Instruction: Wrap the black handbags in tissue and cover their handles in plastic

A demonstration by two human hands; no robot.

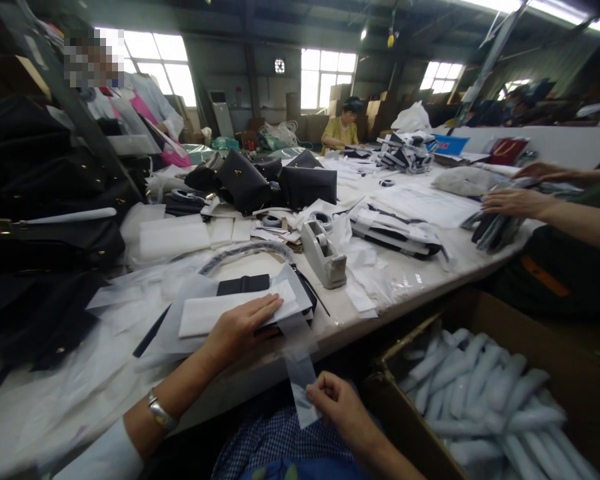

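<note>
My left hand point(240, 325) lies flat, fingers stretched out, on a white foam sheet point(215, 312) that covers a small black wallet-like item point(243, 285) at the table's near edge. Translucent wrapping paper point(180, 330) lies under the stack. Below the table edge, my right hand point(336, 402) pinches a strip of clear tape point(301, 380). The strip runs up to the wrapped stack.
A grey tape dispenser point(325, 257) stands just right of the stack. Black handbags point(260, 177) and paper-wrapped pieces litter the white table point(430, 267). An open cardboard box point(480, 393) of white foam rolls sits at lower right. Another person's hands point(517, 200) work at right; other people sit farther back.
</note>
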